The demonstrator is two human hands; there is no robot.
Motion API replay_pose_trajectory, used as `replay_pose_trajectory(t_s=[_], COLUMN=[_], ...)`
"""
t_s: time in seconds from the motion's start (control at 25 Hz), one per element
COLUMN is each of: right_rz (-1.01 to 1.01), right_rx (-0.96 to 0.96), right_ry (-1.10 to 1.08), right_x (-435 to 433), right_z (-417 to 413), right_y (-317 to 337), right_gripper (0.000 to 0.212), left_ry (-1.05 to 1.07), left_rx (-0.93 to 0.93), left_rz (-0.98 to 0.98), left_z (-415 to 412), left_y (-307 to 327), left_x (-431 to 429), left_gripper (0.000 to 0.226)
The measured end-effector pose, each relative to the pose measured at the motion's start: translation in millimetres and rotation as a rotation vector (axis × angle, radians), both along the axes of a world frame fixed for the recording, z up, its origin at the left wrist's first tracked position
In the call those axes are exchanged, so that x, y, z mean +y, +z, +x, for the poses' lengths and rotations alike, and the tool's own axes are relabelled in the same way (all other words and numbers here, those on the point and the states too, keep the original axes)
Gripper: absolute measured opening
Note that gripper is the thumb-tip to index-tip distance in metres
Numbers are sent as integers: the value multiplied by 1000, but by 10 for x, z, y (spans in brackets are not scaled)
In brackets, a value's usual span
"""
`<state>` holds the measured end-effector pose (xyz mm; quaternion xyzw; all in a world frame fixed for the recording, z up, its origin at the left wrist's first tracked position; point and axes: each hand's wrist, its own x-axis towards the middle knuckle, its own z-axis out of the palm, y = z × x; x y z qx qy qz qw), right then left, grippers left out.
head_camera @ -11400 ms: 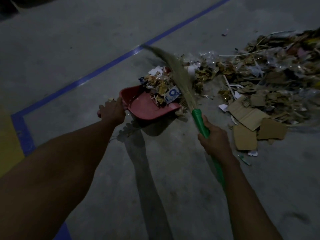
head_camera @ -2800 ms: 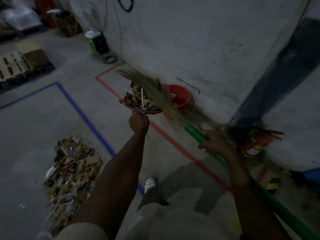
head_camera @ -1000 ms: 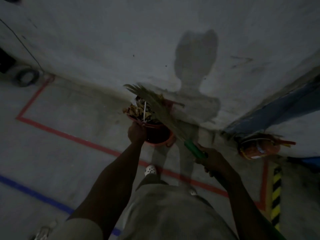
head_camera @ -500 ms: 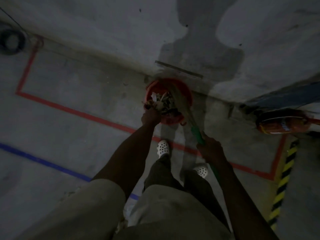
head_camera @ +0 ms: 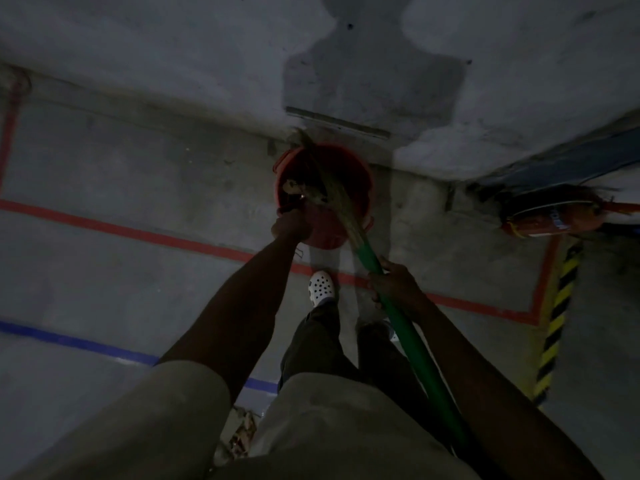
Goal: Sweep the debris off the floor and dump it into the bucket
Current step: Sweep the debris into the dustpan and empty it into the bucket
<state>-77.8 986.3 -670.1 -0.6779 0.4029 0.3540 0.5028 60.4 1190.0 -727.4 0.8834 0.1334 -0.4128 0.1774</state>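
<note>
The grey concrete floor [head_camera: 138, 271] lies open leftward; the long green-handled straw broom [head_camera: 412, 336] slants from lower right to upper left, bristles pointing at the wall across the round red plastic bucket [head_camera: 361, 187] at the wall's foot; a red plastic dustpan [head_camera: 325, 233] tips over its near rim; the left hand [head_camera: 291, 225] grips the dustpan, the right hand [head_camera: 391, 280] the broom handle; debris scraps [head_camera: 294, 187] inside show only dimly.

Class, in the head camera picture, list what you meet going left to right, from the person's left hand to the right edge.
left hand → white shoe → right hand → fire extinguisher; the bucket and broom overlap these, so omitted.
</note>
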Motion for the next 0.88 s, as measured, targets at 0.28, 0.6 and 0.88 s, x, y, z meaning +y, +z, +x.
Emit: replay_pose_trajectory(t_s=[0.28,0.6,0.88], right_rz=[86,70,154], right_rx=[-81,-37,-45], right_ry=[-52,-55,-66], right_x=[-88,-72,-221], right_z=[47,102,77], right_y=[135,140,285], right_gripper=[35,19,15], left_ry=[-146,-149,-6], left_rx=[20,-51,-64], left_rz=[0,60,72], left_z=[37,-233,-675], left_y=[45,61,279], left_x=[7,101,96], left_gripper=[41,27,32])
